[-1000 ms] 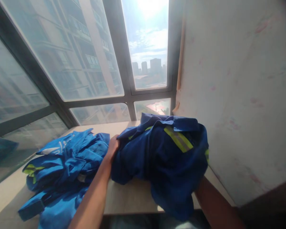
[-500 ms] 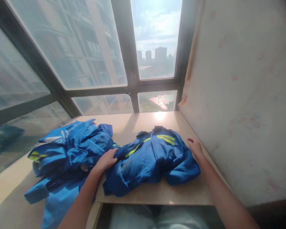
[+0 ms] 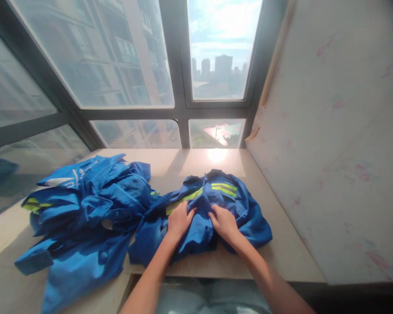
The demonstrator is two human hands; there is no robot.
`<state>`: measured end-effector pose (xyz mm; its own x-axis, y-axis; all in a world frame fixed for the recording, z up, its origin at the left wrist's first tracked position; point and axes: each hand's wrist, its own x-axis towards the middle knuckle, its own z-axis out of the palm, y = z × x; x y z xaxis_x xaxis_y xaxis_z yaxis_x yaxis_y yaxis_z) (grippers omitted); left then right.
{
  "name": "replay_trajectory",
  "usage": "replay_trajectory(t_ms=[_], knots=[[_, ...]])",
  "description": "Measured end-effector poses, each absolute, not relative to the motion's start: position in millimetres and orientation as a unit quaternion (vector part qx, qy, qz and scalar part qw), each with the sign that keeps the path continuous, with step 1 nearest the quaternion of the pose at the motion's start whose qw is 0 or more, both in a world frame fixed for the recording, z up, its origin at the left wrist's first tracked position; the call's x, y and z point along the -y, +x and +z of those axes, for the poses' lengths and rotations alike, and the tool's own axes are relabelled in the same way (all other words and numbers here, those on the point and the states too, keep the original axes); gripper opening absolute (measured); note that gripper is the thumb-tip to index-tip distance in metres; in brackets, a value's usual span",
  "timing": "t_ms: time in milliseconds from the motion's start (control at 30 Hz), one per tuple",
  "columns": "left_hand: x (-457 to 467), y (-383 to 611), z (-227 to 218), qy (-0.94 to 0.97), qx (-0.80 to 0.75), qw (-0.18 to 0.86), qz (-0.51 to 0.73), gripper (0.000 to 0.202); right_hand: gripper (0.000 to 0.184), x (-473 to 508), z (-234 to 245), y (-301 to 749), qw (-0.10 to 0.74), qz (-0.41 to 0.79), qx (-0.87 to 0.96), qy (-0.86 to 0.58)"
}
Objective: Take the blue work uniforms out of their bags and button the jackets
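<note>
A crumpled blue work jacket (image 3: pixel 245 218) with yellow-green reflective stripes lies on the light wooden table (image 3: pixel 281 244) in front of me. My left hand (image 3: pixel 178 220) rests on its middle with fingers pressed into the cloth. My right hand (image 3: pixel 224 222) is close beside it, fingers also down on the fabric, pinching a fold. Both hands meet near the jacket's centre seam.
A heap of more blue work clothes (image 3: pixel 85 218) lies on the left part of the table, touching the jacket. A pale wall (image 3: pixel 340 131) bounds the right side. Large windows (image 3: pixel 124 65) run along the back and left. My legs show below the table edge.
Both hands have moved inward onto the middle of the jacket: the left from its left edge, the right from beside the wall. A second ago the jacket was held up off the table.
</note>
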<state>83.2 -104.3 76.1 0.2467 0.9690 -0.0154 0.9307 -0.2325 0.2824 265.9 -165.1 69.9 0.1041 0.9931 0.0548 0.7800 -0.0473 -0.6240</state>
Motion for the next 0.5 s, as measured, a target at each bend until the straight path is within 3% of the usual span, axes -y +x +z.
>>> replay_trajectory(t_ms=[133,200,333,500], knots=[[100.7,68.8,85.1,0.787,-0.588,0.137,0.128,0.038,0.034,161.8,60.8,287.5,0.497,0.337,0.488,-0.633],[98.3,66.8,100.4,0.794,-0.577,0.115,0.153,0.039,0.042,159.1,74.9,296.1,0.564,0.424,0.401,-0.584],[91.2,69.3,138.3,0.813,-0.545,0.051,0.198,0.05,0.042,154.4,124.1,307.4,0.614,0.515,0.341,-0.492],[67.1,74.1,188.8,0.82,-0.507,0.006,0.265,0.052,0.036,134.0,190.8,316.5,0.632,0.485,0.402,-0.452]])
